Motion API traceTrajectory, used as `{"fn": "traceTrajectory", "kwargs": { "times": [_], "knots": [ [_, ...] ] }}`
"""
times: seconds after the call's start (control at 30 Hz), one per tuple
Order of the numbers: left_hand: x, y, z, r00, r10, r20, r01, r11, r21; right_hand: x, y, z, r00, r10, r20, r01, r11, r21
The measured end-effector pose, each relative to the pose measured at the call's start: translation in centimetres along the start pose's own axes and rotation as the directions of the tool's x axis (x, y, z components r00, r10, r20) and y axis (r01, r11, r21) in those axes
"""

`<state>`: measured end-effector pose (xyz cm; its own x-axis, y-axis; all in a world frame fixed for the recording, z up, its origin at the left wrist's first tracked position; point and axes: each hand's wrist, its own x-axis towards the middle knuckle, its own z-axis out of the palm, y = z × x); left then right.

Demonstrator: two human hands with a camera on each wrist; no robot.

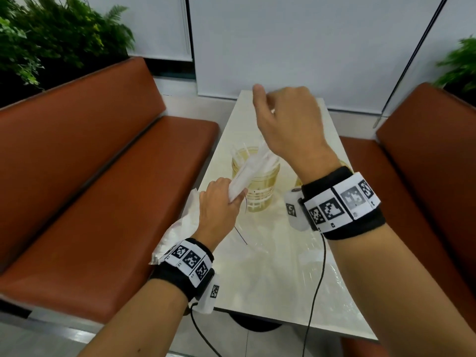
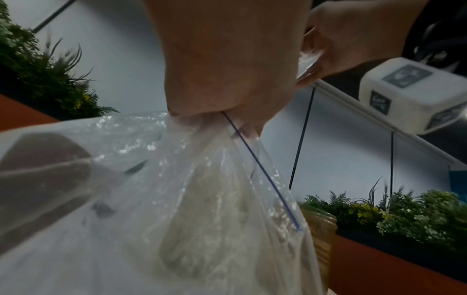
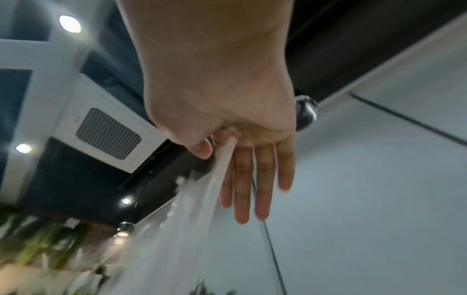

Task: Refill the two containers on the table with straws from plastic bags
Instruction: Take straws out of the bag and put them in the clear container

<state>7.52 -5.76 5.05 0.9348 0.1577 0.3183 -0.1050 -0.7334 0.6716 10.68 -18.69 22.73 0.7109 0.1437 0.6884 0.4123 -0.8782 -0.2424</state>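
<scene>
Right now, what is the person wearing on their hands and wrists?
Both hands are bare, with bare forearms. The left wrist and the right wrist each carry a black fabric band wrapped with white square tags bearing black pixel patterns. A white tagged box sits on each band, trailing a thin black cable.

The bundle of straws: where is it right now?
In the head view the bundle of straws is left of centre, gripped by the left hand, its upper end over the near yellow container.

Rust-brown padded vinyl benches [image 1: 85,161] flank my view, left and right [image 1: 422,161]. Green leafy ferns [image 1: 51,34] fill the upper left; more foliage [image 1: 461,63] at the upper right. Pale grey roller blinds [image 1: 296,42] hang across the top centre.
</scene>
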Motion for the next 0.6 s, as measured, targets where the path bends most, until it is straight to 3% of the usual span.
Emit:
{"fn": "traceTrajectory", "kwargs": {
  "times": [0.07, 0.13, 0.17, 0.27, 0.37, 0.47, 0.53, 0.6],
  "knots": [
    [0.2, 0.7, -0.2, 1.0, 0.004, -0.017, -0.005, 1.0, -0.024, -0.8, 0.3, 2.5, 0.983, 0.052, 0.178, -0.095, 0.965, 0.243],
    [0.7, 0.9, -0.1, 1.0, -0.003, -0.029, 0.0, 0.996, -0.09, -2.2, -0.4, 4.4, 0.937, 0.008, 0.349, -0.146, 0.917, 0.371],
    [0.9, 0.7, 0.1, 1.0, -0.004, -0.03, 0.0, 0.991, -0.131, -2.8, -0.8, 4.9, 0.926, -0.014, 0.376, -0.155, 0.897, 0.415],
    [1.1, 0.0, 0.4, 0.999, -0.013, -0.036, 0.007, 0.986, -0.165, -3.4, -1.4, 5.2, 0.965, 0.0, 0.263, -0.157, 0.803, 0.575],
    [1.4, -0.3, 0.1, 0.998, -0.051, -0.042, 0.043, 0.984, -0.172, -4.0, -1.6, 5.6, 0.969, 0.197, 0.148, -0.238, 0.588, 0.773],
    [1.6, 0.1, -0.3, 0.997, -0.081, -0.018, 0.074, 0.97, -0.233, -5.8, -1.7, 7.7, 0.912, 0.265, 0.313, -0.401, 0.412, 0.819],
    [1.5, 0.1, -0.5, 0.996, -0.087, 0.014, 0.087, 0.965, -0.248, -6.8, -2.1, 8.8, 0.884, 0.193, 0.425, -0.467, 0.398, 0.79],
    [1.3, -0.1, -0.7, 0.995, -0.084, 0.044, 0.092, 0.974, -0.208, -6.9, -2.6, 9.3, 0.856, 0.233, 0.461, -0.516, 0.354, 0.78]
  ]
}}
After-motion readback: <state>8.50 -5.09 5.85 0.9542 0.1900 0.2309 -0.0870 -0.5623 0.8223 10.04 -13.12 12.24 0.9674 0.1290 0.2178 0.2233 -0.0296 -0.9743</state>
